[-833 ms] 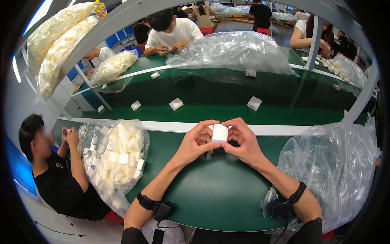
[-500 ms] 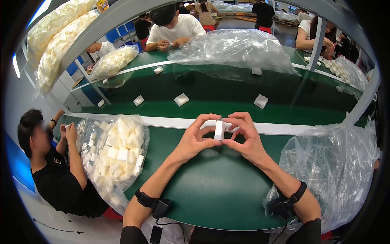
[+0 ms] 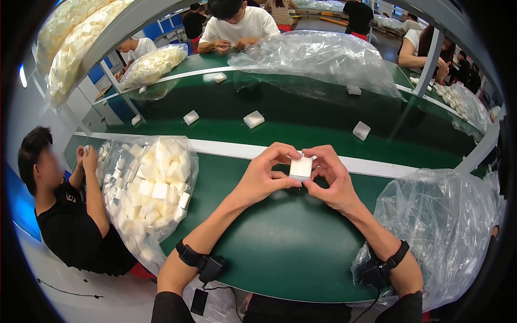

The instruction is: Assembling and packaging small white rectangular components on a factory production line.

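Note:
Between both hands, over the green table (image 3: 258,237), is a small white block-shaped plastic piece (image 3: 300,167) with a greyish lower edge. My left hand (image 3: 267,171) pinches its left side with thumb and fingertips. From the other side my right hand (image 3: 329,177) grips it the same way, fingers curled. A broad face of the piece is turned up toward me. To the left lies a clear bag of white and cream blocks (image 3: 153,188). On the right a crumpled clear plastic bag (image 3: 436,226) rests beside my right forearm.
Beyond the white rail (image 3: 226,148) runs a dark green belt (image 3: 301,126) carrying several white pieces (image 3: 253,119). A co-worker (image 3: 75,215) sits at left, another person (image 3: 237,27) across. Grey posts (image 3: 432,62) and a large clear bag (image 3: 323,56) stand in the far area.
Both hands have turned the white piece from its narrow side to a broad face. The pieces on the belt appear further right and higher as the view shifts.

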`<state>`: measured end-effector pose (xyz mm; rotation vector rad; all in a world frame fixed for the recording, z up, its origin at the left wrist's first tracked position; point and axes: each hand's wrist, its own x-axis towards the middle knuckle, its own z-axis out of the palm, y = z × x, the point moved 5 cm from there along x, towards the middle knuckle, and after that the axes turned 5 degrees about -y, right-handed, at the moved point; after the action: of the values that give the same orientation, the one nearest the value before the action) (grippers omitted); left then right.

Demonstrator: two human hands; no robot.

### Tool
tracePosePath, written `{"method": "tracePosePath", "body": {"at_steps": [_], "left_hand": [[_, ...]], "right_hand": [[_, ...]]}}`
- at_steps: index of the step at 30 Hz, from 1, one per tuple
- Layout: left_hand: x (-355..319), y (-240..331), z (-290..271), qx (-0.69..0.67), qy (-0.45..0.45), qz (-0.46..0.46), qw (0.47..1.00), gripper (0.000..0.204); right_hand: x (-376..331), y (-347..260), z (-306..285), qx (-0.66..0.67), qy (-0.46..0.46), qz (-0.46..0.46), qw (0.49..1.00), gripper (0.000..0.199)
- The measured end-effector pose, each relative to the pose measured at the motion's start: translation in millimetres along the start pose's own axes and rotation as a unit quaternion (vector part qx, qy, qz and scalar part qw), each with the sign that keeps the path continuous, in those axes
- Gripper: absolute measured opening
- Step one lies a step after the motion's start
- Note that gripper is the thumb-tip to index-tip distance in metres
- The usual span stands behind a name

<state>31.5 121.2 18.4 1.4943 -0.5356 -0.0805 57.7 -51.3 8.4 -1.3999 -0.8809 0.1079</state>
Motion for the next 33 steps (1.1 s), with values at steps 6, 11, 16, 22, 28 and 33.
{"method": "tracePosePath", "body": {"at_steps": [6, 11, 16, 22, 28, 33], "left_hand": [[-1.9, 4.8, -1.2, 0.061, 0.004, 0.024, 0.998, 0.027], [-4.6, -0.3, 0.0, 0.1, 0.007, 0.053, 0.994, 0.034], [-2.5, 1.9, 0.8, 0.129, 0.01, 0.06, 0.99, 0.028], [-0.8, -1.3, 2.7, 0.137, 0.046, 0.052, 0.988, 0.066], [-2.7, -28.4, -21.3, 0.19, 0.1, -0.009, 0.977, 0.052], [-4.1, -25.6, -18.8, 0.201, 0.084, -0.035, 0.975, 0.014]], "right_hand": [[0.6, -3.3, 0.2, -0.043, -0.007, -0.004, 0.999, 0.05], [2.5, -3.2, 3.5, -0.05, -0.001, -0.003, 0.999, 0.048], [1.0, -4.3, 0.9, -0.114, 0.006, -0.034, 0.993, 0.053], [1.4, 0.4, -11.0, -0.12, 0.073, 0.0, 0.99, 0.059], [-5.6, 19.0, -38.2, -0.415, 0.15, 0.063, 0.895, 0.066], [6.3, 9.3, -3.8, -0.475, 0.04, 0.051, 0.878, 0.033]]}}
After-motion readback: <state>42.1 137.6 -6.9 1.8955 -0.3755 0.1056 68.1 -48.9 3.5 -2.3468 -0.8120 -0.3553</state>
